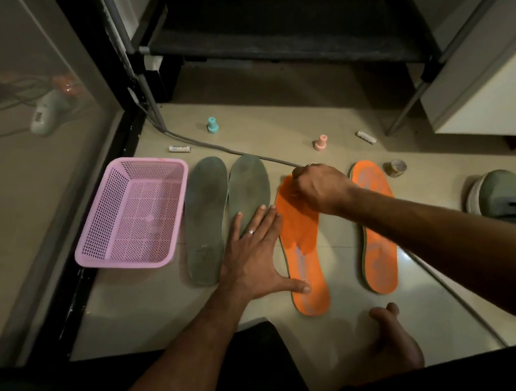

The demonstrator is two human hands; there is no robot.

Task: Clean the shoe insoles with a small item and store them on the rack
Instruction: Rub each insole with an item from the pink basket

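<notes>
Head view: right hand [317, 188] fisted over toe of near orange insole [305, 253], knuckles curled, anything gripped hidden, can't tell. Left hand [254, 253] flat, fingers spread, thumb pinning that insole's heel to floor. Second orange insole [377, 232] right; two grey insoles [206, 220] left, beside pink basket [101, 246]. Black rack [285, 37] beyond.

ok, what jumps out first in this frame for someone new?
The two orange insoles on the floor right of center; the right hand is closed at the toe of the nearer one, while the left hand lies flat beside it. Left of them lie two grey insoles and a pink basket.
</notes>
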